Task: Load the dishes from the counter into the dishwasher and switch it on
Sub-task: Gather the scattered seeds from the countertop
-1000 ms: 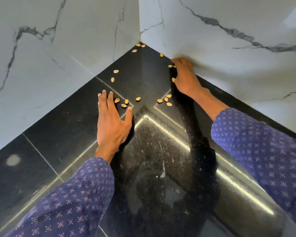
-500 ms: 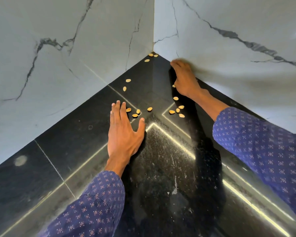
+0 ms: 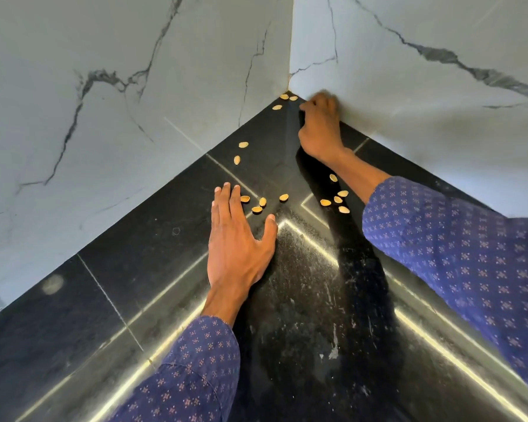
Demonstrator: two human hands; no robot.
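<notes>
- I see my left hand (image 3: pixel 237 242) lying flat on the black counter (image 3: pixel 302 315), fingers straight, thumb spread, fingertips just beside seeds (image 3: pixel 258 205) at 12 o'clock.
- My right hand (image 3: pixel 319 129), at 1 o'clock, reaches the wall corner with curled fingers; I cannot tell if it holds anything.

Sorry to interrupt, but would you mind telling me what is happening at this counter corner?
A person in blue patterned sleeves is working over a glossy black stone counter strewn with small tan seed shells. The left hand lies flat beside one cluster; the right hand, fingers curled, reaches into the marble-walled corner near more shells. No dishes or dishwasher show.
</notes>
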